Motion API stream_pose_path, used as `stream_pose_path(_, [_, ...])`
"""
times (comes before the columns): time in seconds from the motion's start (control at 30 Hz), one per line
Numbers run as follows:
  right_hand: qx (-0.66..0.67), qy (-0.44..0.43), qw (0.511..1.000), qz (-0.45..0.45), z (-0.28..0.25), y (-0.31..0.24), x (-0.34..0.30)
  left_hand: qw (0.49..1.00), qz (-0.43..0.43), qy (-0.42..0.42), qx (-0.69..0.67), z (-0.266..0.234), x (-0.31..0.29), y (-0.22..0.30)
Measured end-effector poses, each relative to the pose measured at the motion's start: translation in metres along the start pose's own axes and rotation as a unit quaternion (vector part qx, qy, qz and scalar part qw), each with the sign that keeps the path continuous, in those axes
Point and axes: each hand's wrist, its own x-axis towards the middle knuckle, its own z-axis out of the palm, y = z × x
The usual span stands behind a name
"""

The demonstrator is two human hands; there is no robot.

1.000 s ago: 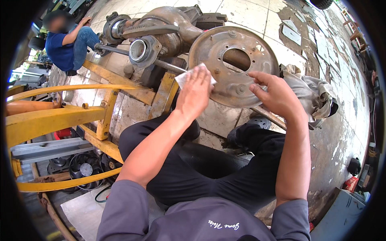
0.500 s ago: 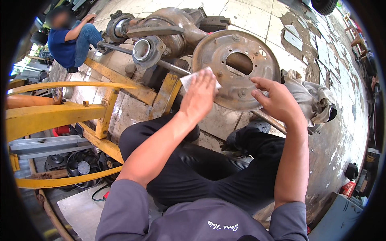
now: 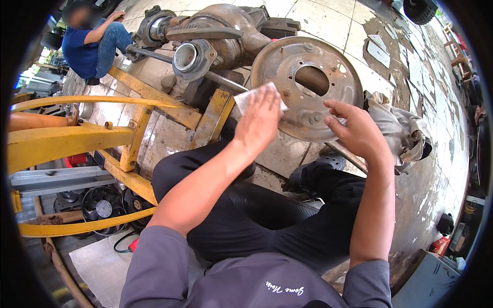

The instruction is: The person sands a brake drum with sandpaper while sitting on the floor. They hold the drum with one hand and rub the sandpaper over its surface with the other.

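Note:
A rusty brake backing plate (image 3: 336, 54) with a round central hole stands in front of me, at the end of an axle housing (image 3: 223, 20). At its lower left edge my left hand (image 3: 261, 115) lies over a small folded white sheet (image 3: 245, 101), paper or sandpaper by its look. The sheet shows under and beyond the fingers. By the plate's lower right edge is my right hand (image 3: 359, 128), its thumb and forefinger apart and nothing between them. Whether its fingertips touch the plate I cannot tell.
A yellow metal frame (image 3: 72, 141) fills the left side. A hub (image 3: 187, 57) on a shaft lies beyond it. A crumpled grey cloth (image 3: 395, 126) sits right of the plate. Another person (image 3: 84, 51) crouches at the far left. Broken tiles (image 3: 379, 51) lie at the far right.
The whole view has shifted slightly, with the plate and hub now a little farther right. Both hands keep nearly the same places at the plate.

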Motion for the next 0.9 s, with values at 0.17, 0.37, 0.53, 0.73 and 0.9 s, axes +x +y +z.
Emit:
stream_pose_path(0.17, [-0.003, -0.003, 1.0, 0.006, -0.002, -0.002, 0.001, 1.0, -0.01, 0.002, -0.026, 0.001, 0.005, 0.004])
stream_pose_path(0.37, [-0.014, -0.008, 1.0, 0.007, -0.003, -0.006, 0.0, 0.999, 0.041, 0.013, -0.024, 0.007, -0.003, 0.011])
stream_pose_path(0.53, [-0.003, -0.005, 1.0, 0.001, -0.001, -0.003, 0.0, 1.0, 0.008, 0.01, 0.017, 0.003, 0.001, 0.005])
stream_pose_path(0.73, [-0.005, 0.001, 1.0, -0.003, -0.002, -0.001, -0.002, 1.0, -0.01, 0.023, 0.001, 0.004, 0.009, -0.005])
stream_pose_path(0.9, [-0.02, -0.008, 1.0, -0.005, 0.002, 0.003, 0.0, 0.999, 0.04, 0.006, -0.032, 0.007, -0.002, 0.011])
